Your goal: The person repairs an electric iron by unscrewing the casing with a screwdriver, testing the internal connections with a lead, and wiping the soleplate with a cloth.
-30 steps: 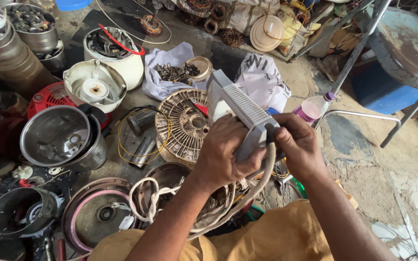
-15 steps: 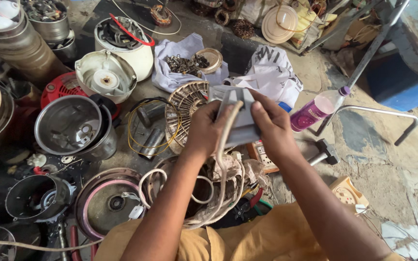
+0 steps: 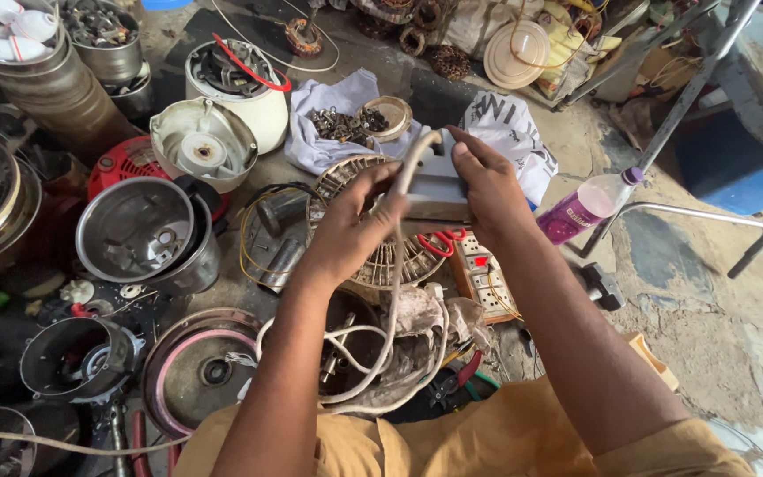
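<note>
Both hands hold a grey box-shaped appliance part (image 3: pixel 434 181) in front of me, over the cluttered floor. My left hand (image 3: pixel 351 230) grips its left side, where a dirty white cord (image 3: pixel 395 291) leaves it. That cord hangs down and coils near my lap. My right hand (image 3: pixel 487 190) clasps the right side and top edge. Under the part lies a round fan grille (image 3: pixel 381 256), and red-handled scissors (image 3: pixel 441 243) peek out just below my right hand.
Steel pots (image 3: pixel 139 230), cooker shells (image 3: pixel 227 79) and a lid (image 3: pixel 200 146) crowd the left. A cloth with small metal parts (image 3: pixel 337 128) lies beyond the grille. A switchboard (image 3: pixel 487 283), a pink-liquid bottle (image 3: pixel 580 208) and metal stool legs (image 3: pixel 699 212) stand at the right.
The grey part has been turned in my hands, from its ribbed long face up to a flatter face toward me. My view has shifted slightly, so the floor clutter sits lower.
</note>
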